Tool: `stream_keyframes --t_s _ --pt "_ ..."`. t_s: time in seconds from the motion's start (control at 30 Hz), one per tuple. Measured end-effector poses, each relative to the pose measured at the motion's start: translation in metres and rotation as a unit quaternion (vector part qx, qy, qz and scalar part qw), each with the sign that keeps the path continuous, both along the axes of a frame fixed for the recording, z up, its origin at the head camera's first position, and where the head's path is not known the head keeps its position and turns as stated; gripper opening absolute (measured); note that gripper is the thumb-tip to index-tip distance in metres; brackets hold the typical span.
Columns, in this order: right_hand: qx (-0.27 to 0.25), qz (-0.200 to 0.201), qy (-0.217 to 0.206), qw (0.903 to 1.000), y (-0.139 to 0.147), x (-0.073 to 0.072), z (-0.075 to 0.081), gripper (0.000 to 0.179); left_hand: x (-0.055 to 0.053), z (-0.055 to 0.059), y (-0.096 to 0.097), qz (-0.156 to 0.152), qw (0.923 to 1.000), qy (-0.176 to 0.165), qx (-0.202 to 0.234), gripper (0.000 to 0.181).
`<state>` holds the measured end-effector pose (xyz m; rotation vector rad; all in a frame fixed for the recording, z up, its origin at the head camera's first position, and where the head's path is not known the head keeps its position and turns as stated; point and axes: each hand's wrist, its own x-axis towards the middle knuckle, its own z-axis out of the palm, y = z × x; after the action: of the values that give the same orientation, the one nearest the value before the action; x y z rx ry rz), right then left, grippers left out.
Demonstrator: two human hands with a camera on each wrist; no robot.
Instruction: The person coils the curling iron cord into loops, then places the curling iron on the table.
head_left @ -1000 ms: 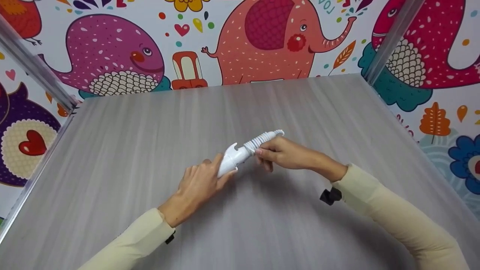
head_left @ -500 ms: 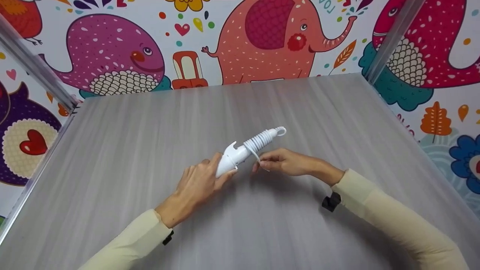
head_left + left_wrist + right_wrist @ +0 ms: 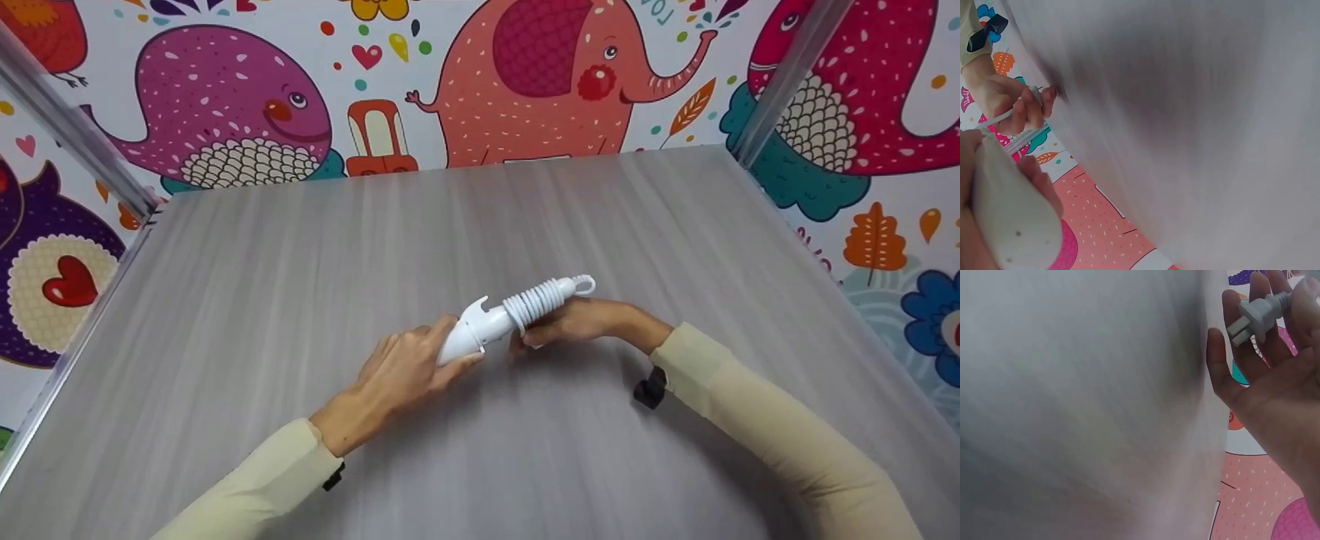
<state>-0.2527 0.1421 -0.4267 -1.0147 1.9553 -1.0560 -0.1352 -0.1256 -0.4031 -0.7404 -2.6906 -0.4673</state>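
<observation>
A white handheld appliance, its kind unclear, has a hooked lever on top and a white cord wound round its narrow end, which finishes in a small loop. My left hand grips the thick body from behind, thumb along the near side. In the left wrist view the body's rounded end shows small dark holes. My right hand is under the wound part, partly hidden by it in the head view. Its fingers hold the two-pin plug at the cord's end, seen in the right wrist view.
A grey wood-grain table lies beneath both hands. Printed cartoon panels stand behind and at the sides, with metal posts at the corners. A small black device is strapped at my right wrist.
My right hand has pulled the cord down and then passed beneath the narrow end. The appliance has shifted slightly right and toward me, with the left hand's grip unchanged.
</observation>
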Motion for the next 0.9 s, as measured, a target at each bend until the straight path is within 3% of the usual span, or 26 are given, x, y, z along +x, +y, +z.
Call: stream_keyframes --t_s 0.17,0.33,0.43,0.63,0.9 --pt "0.012 0.007 0.035 0.9993 -0.003 -0.002 0.001 0.021 0.001 0.002 0.0 -0.023 0.9994 -0.025 -0.005 0.046" --pt "-0.031 0.059 0.105 0.9923 0.001 -0.011 0.007 0.011 0.002 0.002 -0.002 -0.043 0.9984 -0.03 -0.024 0.045" --pt "-0.011 0.056 0.097 0.9936 0.003 -0.016 0.009 0.013 0.003 0.001 -0.002 -0.054 0.9976 -0.036 -0.023 0.044" --pt "0.065 0.001 0.028 0.9975 0.004 -0.018 0.009 0.021 0.003 -0.001 -0.002 -0.084 0.9943 -0.06 -0.029 0.044" --pt "0.049 0.016 0.068 0.9964 0.001 -0.014 0.012 0.023 0.002 -0.003 -0.002 -0.103 0.9897 -0.09 -0.041 0.046"
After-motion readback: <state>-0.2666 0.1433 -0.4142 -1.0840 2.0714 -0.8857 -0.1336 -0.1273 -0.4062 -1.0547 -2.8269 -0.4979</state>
